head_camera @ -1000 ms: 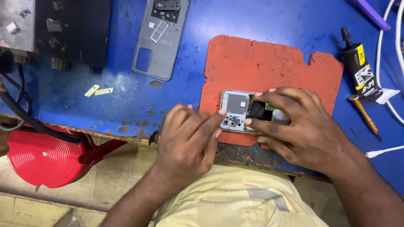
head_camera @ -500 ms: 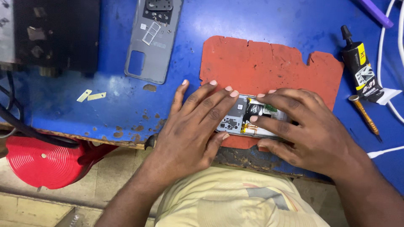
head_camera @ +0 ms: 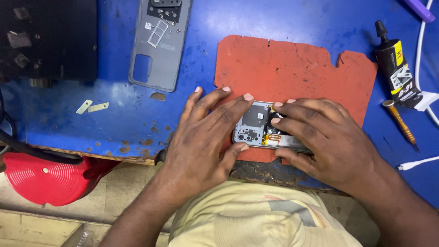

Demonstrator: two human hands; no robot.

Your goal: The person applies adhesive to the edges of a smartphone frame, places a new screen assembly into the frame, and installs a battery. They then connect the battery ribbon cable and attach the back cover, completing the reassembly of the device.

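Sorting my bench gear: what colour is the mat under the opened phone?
The mat is orange-red with dark specks, seen best in the head view.
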